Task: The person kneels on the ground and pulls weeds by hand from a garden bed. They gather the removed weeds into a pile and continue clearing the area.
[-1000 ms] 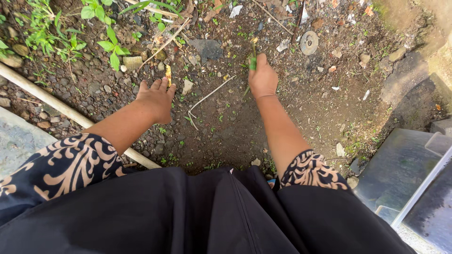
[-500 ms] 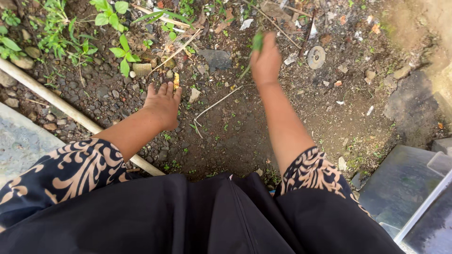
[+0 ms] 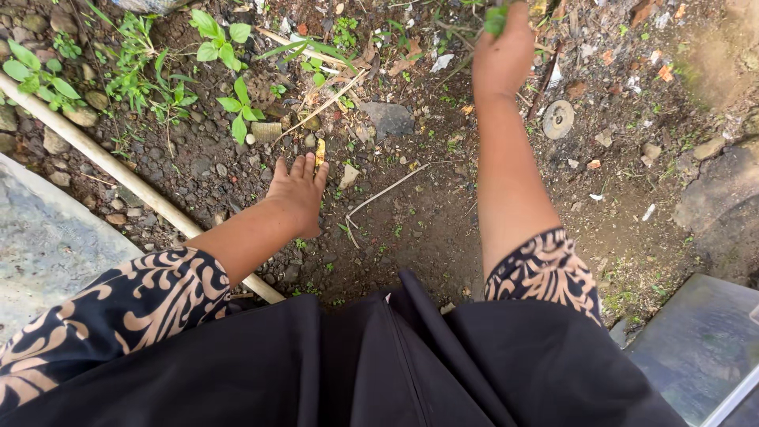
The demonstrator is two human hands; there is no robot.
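Bare stony ground (image 3: 427, 229) bears the left hand (image 3: 299, 194), spread flat as a prop, while the right hand (image 3: 502, 55) reaches ahead, pinching a green weed (image 3: 496, 17).

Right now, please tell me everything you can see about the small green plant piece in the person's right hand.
The green plant piece is a small, bright green, leafy scrap, apparently fresh. It sticks out from the left side of the closed right hand, near the top edge of the picture, raised above the dark soil. Only the tip shows; the fingers hide the rest, so any stem or root cannot be seen. Nothing but the hand touches it.
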